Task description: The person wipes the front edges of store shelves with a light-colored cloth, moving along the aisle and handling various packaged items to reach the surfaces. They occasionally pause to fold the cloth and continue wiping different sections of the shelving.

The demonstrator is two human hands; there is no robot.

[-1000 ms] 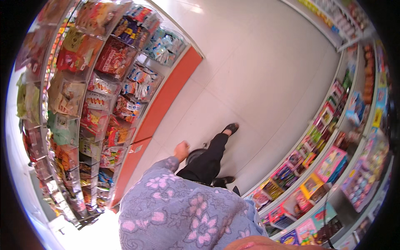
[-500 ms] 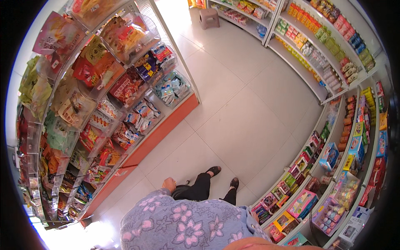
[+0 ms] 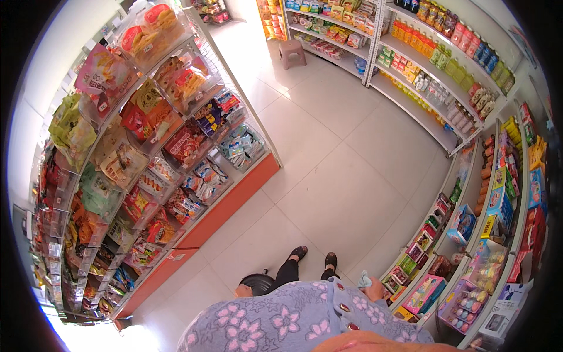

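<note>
My right hand (image 3: 375,289) is closed around a small pale blue cloth (image 3: 365,280), which sticks up above the fingers. It hangs beside the lowest tier of the right-hand shelves. On the other side of my body, my left hand (image 3: 242,291) hangs low with its fingers curled. Right beside it is a black round item (image 3: 256,284), perhaps a stool seat, with a small caster-like part showing behind. Whether the left fingers touch its rim or hold anything, I cannot make out. My flowered blue-grey top (image 3: 264,317) hides both forearms.
A tall snack rack (image 3: 170,158) with clear bins and an orange base (image 3: 229,202) stands at left. Tiered shelves of boxed sweets (image 3: 425,293) curve along the right. Drink shelves (image 3: 434,64) line the back, near a small plastic stool (image 3: 291,54). Pale floor tiles (image 3: 328,176) lie between.
My right hand with the cloth has come into view at the right. The view has tilted upward, showing more of the back shelves. My left hand appears lower in the picture.
</note>
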